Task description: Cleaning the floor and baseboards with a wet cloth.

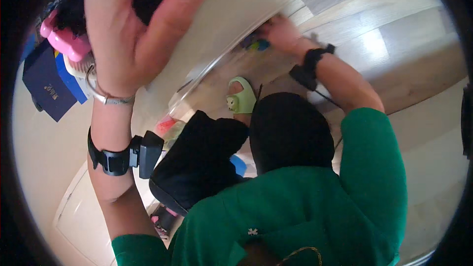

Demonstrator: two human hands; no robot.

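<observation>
My left hand (125,26) is raised close to the camera at the upper left, its thumb spread from the fingers and nothing seen in its palm. Behind it lie a pink plastic object (68,44), a dark, fluffy item (70,18) and a pale comb-like piece (79,66). My right hand (281,33), blurred, reaches down to the floor beside a white edge. Near its fingers lies a small blue and green object (260,45), partly in shadow. Whether the right hand holds anything cannot be made out.
A dark blue box or folder (50,81) bearing writing lies at the left. The long white edge (218,59) runs diagonally above the wood-look floor (391,40). One foot wears a green slipper (242,96). A red item (166,125) sits beside my knee.
</observation>
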